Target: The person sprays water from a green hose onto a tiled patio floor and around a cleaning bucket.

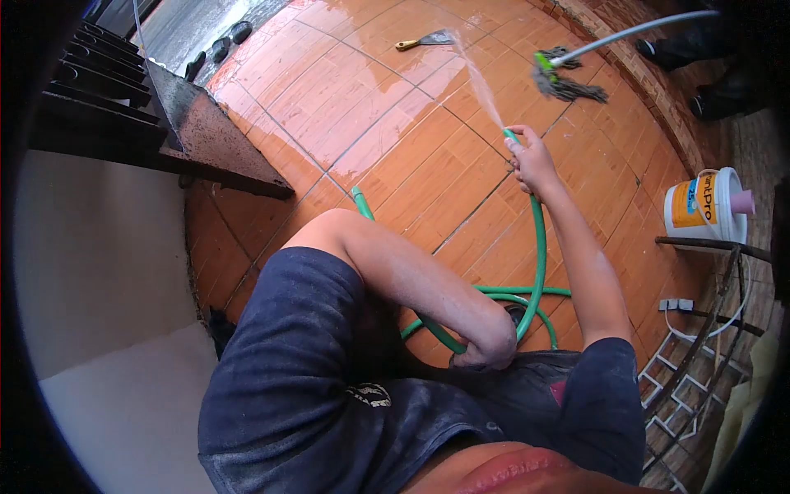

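the right hand (535, 165) is wrapped around the green hose (540, 239), close to its tip, and water (480, 78) shoots out. that end of the hose is held up, and the rest loops down over the orange floor (387, 132). the left hand (490, 350) is by the low loop of the hose, apart from the right hand. its fingers are tucked out of sight, so i cannot tell if it grips the hose. part of the hose hides behind the left arm (411, 263). past the hose tip lies a scraper (424, 40), and its blade is hard to see where the water is. to the right of the hose tip is a mop (568, 81), its head blurry and its handle running into the dark edge. farther right of the hose tip are someone's black shoes (668, 54); the rest of that person is cut off. a white bucket (691, 203) sits right of the hose, some words turned away.
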